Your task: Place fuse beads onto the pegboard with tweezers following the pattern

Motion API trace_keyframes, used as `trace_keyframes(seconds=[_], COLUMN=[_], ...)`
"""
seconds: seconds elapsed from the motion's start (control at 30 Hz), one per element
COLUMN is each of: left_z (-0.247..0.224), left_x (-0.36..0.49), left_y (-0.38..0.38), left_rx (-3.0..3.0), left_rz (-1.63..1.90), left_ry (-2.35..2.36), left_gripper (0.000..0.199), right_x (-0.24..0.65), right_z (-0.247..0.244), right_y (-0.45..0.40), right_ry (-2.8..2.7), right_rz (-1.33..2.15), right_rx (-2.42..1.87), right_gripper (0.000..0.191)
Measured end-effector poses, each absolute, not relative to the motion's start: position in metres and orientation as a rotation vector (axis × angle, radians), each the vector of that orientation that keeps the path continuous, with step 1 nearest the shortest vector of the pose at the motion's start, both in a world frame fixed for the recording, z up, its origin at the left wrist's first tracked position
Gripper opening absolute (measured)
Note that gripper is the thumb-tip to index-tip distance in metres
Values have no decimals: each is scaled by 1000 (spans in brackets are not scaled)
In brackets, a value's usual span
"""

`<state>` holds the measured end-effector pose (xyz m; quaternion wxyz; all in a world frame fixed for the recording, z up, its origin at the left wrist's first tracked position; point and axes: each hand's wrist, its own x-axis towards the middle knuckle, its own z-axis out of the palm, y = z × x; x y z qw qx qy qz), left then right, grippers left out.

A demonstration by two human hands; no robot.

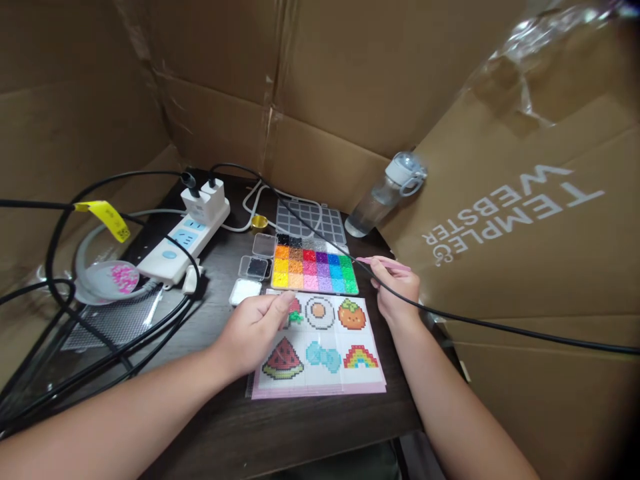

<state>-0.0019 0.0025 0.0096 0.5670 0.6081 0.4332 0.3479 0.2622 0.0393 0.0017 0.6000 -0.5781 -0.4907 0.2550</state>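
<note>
In my right hand (396,285) is a slender pink pair of tweezers (395,264), its tip pointing left at the right edge of the bead box (315,292). The box has several compartments of small beads sorted by colour. My left hand (260,327) is closed, thumb pressed against the fingers, over the upper left of a pattern sheet (325,383); what it grips, if anything, is hidden. The sheet shows a watermelon, an egg, a persimmon, a bow and a rainbow, plus a strawberry partly covered by my thumb.
Small clear boxes of black beads (257,268) and white beads (245,291) stand left of the bead box. A power strip (173,257), looped black cables and a dish of pink beads (125,279) lie further left. A water bottle (383,197) stands behind; cardboard walls surround the table.
</note>
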Motion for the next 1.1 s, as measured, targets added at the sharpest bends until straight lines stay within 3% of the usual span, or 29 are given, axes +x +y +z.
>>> trace_keyframes(seconds=[0.13,0.4,1.1], left_z=[7,3,4], left_x=[-1,0,0], left_y=[3,4,5], left_rx=[1396,1357,1362], left_rz=[832,849,850], left_ry=[985,974,965], left_gripper=[49,50,50], right_x=[229,193,196], right_z=[2,1,-2], right_y=[14,1,4], right_ry=[-1201,-1416,-1562], right_rz=[873,1081,1028], right_rx=[-1346,-1376,-1387], right_gripper=[17,14,12])
